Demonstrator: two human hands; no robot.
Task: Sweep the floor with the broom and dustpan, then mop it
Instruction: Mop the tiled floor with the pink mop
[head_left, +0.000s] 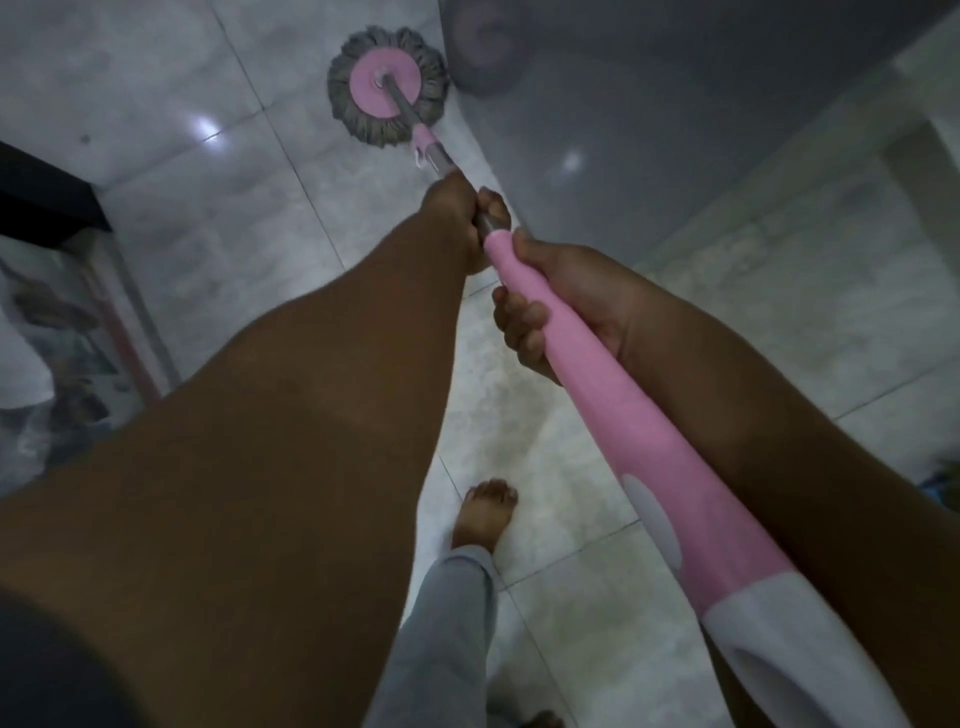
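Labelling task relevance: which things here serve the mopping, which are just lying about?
In use: mop head; mop handle; left hand and right hand, both gripping it; tiled floor.
Lying about: grey tabletop; black furniture.

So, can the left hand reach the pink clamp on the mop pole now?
Probably yes. The left hand grips the pole just above the pink clamp, with only bare pole between them; the right hand holds the pink grip and could steady it.
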